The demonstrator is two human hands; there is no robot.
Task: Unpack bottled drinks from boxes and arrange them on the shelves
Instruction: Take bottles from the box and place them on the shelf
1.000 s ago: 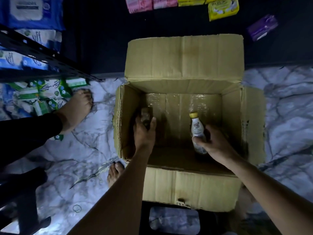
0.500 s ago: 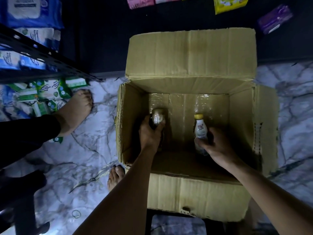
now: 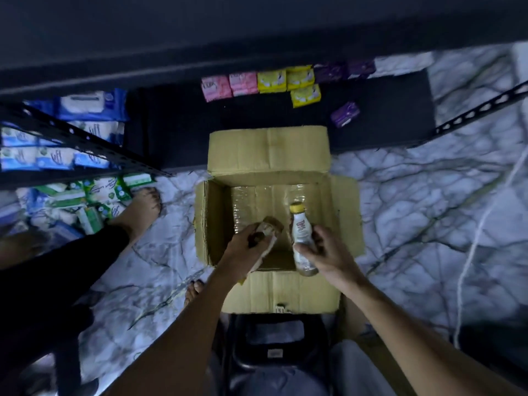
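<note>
An open cardboard box [image 3: 268, 155] stands on the marble floor, its flaps spread; I see no other bottles inside. My left hand [image 3: 245, 250] grips a brown-capped bottle [image 3: 268, 228], tilted and blurred, above the box's near left. My right hand [image 3: 328, 252] holds a yellow-capped bottle [image 3: 300, 235] with a white label, leaning over the box's near edge. A dark low shelf [image 3: 177, 121] lies beyond the box.
Pink, yellow and purple packets [image 3: 271, 81] lie on the dark shelf. A metal rack [image 3: 71, 135] at left holds blue and green wipe packs. My bare feet [image 3: 145, 207] stand left of the box. A black stool [image 3: 274, 341] sits below it. A white cord [image 3: 483, 224] runs at right.
Both hands have lifted their bottles up out of the box toward its near edge. My head has risen, so the box looks smaller and more of the shelf shows.
</note>
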